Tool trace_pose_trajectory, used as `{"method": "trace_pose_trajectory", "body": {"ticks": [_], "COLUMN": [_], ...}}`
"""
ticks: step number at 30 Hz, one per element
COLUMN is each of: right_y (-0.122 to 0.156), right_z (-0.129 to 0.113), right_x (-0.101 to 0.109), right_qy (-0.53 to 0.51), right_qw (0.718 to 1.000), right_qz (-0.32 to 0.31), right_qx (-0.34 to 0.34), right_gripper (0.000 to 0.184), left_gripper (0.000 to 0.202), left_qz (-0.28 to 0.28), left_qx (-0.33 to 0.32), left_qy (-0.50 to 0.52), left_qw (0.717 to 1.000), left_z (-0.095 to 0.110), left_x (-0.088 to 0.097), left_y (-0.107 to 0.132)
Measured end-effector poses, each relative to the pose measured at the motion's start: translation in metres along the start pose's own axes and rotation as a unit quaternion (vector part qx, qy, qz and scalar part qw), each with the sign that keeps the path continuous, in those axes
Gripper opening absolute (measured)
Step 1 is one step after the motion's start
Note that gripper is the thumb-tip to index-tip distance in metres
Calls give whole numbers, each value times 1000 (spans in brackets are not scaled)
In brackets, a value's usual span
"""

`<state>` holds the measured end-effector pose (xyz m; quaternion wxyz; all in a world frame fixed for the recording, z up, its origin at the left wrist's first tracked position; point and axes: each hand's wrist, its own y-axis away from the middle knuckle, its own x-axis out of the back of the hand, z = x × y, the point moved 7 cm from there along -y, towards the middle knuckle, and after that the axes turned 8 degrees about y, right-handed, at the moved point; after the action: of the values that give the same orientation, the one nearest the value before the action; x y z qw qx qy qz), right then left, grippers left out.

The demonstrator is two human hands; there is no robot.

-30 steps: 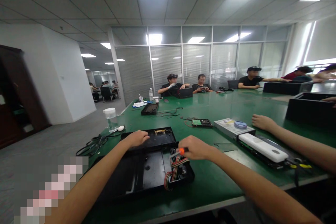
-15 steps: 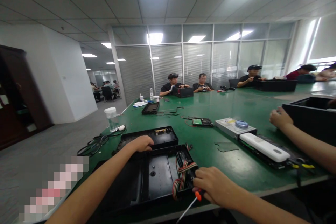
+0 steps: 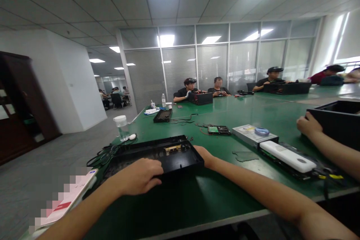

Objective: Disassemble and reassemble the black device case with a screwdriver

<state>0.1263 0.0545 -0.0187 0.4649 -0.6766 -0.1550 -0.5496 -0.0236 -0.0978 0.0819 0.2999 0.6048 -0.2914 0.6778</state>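
A shallow black metal case (image 3: 180,163) sits on the green table (image 3: 174,202) before me, its open side up, with a brass-coloured strip (image 3: 173,149) inside. My left hand (image 3: 142,175) is at the case's near wall, fingers over the edge and thumb in front. My right hand (image 3: 204,156) is closed round the right end; its fingertips are hidden behind the case. Another dark edge shows just behind this case; how the two pieces lie together is unclear. The screwdriver is not visible now.
Black cables (image 3: 102,153) and a lidded clear cup (image 3: 121,128) are at left. To the right lie a circuit board (image 3: 218,130), a metal drive (image 3: 247,134) with a tape roll, and a white device (image 3: 287,156). Another person's hand (image 3: 309,124) holds a black box (image 3: 337,123).
The nearer case part with striped ribbon cables has left its place. The case with the brass strip is closer. My right hand has moved from the screwdriver and cables to this case's right end.
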Motion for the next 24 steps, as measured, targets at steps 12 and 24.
{"method": "trace_pose_trajectory", "body": {"ticks": [12,24], "right_y": [33,19], "right_z": [84,31], "right_x": [10,7], "right_qy": [63,-45], "right_qw": [998,999], "right_qz": [-8,13], "right_qx": [-14,2], "right_gripper": [23,29], "left_gripper": [12,22], "left_qz": [-63,-11], "left_qx": [67,-67], "left_qy": [17,-120], "left_qw": [996,990], "left_z": [3,-23], "left_x": [-62,-61], "left_y": [15,-129]}}
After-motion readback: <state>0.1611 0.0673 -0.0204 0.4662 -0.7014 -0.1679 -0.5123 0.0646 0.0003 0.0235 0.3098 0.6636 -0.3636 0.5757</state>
